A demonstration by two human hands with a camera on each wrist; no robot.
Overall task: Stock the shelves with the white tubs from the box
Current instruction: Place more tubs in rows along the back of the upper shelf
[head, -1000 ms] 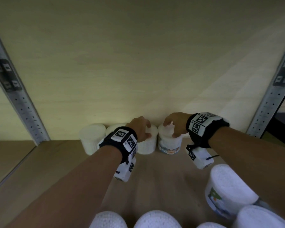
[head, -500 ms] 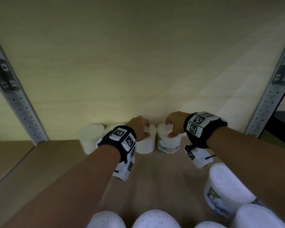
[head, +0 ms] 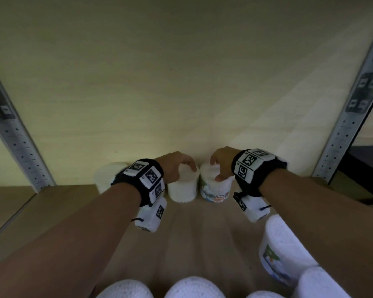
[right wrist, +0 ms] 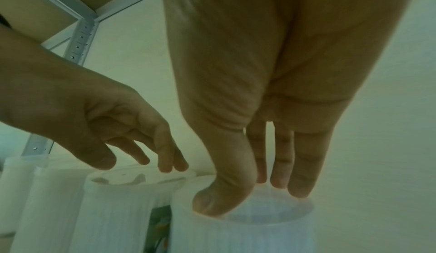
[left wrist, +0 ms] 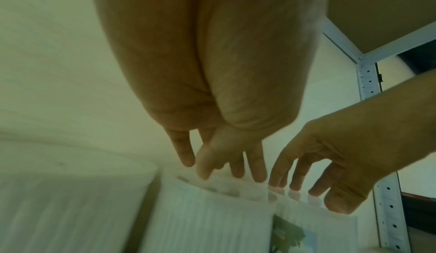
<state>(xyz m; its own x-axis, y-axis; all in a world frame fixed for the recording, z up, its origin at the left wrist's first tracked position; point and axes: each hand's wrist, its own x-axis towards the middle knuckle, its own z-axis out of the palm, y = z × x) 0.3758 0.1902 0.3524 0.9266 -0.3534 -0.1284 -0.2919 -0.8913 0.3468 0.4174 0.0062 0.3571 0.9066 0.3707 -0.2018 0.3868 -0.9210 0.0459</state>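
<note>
Two tubs sit against the back wall (head: 181,93): your left hand (head: 172,166) and right hand (head: 221,163), fingers spread, touch their lids; nudge them flush together.

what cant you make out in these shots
- Second tub from the left: head view, mostly hidden behind the left wrist band.
- Front tubs: cut off by the bottom edge.
- Label on the tub under the right hand: small and blurred, mostly unreadable.
- The box: in no view.
</note>
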